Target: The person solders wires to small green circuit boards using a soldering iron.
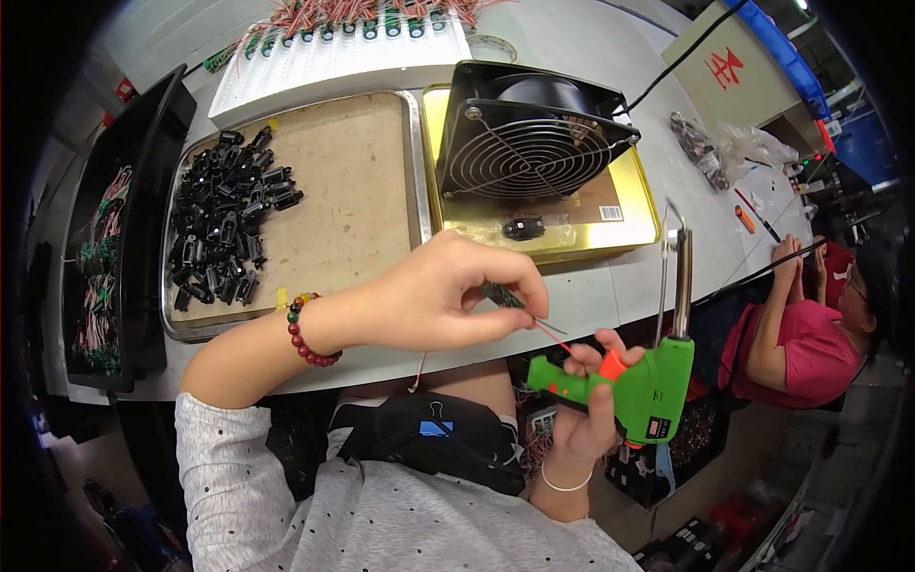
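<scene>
My left hand (448,291) reaches across the front of the table, thumb and fingers pinched round a small green circuit board (499,295). Thin wires, one of them red (553,333), run from the board toward my other hand. Lower right, my right hand (583,419) is wrapped round a green soldering gun (656,391) with an orange trigger, its metal barrel pointing up. The right thumb and forefinger are near the trigger and the wire ends; whether they touch the wires I cannot tell. A pale wire hangs below my left wrist.
A metal tray (353,124) holds a heap of small black plastic parts (224,214). Beyond the left hand, a black fan (534,143) stands on a gold box lid (629,214) beside one black part (522,228). Wired boards fill a black bin (143,229). A person in pink (796,343) sits at right.
</scene>
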`<state>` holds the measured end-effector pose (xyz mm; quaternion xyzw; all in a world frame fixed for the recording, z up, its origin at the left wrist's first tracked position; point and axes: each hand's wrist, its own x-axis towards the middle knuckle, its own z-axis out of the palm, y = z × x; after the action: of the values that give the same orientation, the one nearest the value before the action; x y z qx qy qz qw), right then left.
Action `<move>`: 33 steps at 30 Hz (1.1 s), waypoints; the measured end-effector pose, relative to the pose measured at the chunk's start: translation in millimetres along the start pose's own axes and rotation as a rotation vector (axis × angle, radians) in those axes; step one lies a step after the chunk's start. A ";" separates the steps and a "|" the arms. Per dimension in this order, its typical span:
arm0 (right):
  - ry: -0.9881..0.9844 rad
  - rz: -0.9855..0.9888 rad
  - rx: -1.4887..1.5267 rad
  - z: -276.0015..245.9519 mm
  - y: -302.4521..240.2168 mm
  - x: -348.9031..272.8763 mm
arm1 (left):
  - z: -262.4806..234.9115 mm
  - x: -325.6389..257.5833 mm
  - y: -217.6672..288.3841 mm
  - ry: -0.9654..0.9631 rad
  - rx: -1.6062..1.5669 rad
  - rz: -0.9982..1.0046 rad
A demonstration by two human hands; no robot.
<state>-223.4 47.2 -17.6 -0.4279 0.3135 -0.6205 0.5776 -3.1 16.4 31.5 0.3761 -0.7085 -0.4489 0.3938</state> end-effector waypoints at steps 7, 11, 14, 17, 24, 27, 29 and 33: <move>-0.054 0.018 -0.118 20.3 -3.3 6.1 | 7.6 -3.8 -1.6 -0.001 0.008 0.085; 0.009 0.060 -0.093 23.2 -4.0 2.5 | 7.8 -2.8 -2.8 -0.035 -0.039 0.116; -0.016 0.038 -0.152 20.5 -1.4 0.2 | 10.0 -3.2 -5.4 -0.029 -0.038 0.146; -0.042 0.003 -0.131 22.2 1.1 -2.4 | 9.2 -5.6 -4.1 -0.030 -0.023 0.144; 0.060 0.005 -0.126 29.7 -2.6 -4.9 | 15.4 -8.4 -8.2 -0.077 -0.028 0.106; 0.048 -0.051 -0.239 31.9 -4.5 -6.6 | 16.7 -8.9 -9.8 -0.076 0.092 0.103; 0.035 -0.089 -0.328 33.5 -3.0 -7.7 | 15.3 -8.4 -8.2 -0.029 0.131 0.164; 0.112 -0.138 -0.263 36.5 1.8 -9.3 | 8.4 -7.2 4.1 -0.030 0.124 -0.028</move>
<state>-190.3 60.0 -4.8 -0.4851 0.3938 -0.6352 0.4540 -8.4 27.0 31.3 0.4028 -0.7354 -0.4153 0.3528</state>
